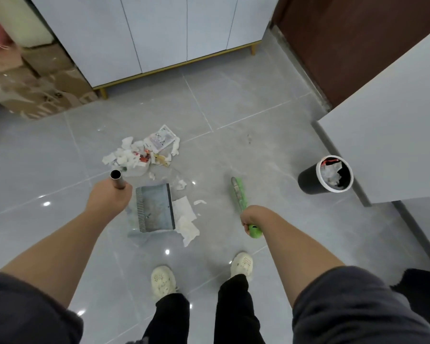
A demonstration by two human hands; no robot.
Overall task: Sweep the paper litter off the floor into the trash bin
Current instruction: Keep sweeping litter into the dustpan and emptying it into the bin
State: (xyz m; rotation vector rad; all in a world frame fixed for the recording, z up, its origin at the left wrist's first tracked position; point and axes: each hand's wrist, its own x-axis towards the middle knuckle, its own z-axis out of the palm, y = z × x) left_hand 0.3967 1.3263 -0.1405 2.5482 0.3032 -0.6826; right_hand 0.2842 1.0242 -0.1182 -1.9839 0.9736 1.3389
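Here, L hand (109, 197) grips dustpan handle (117, 180); R hand (251, 216) grips green broom (239, 194).

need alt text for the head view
A person's left hand grips the steel tube handle of a grey dustpan and the right hand grips a green broom over a grey tiled floor. A pile of crumpled white paper litter lies beyond the dustpan, a white tissue beside it, and a round black trash bin with a white rim stands to the right.
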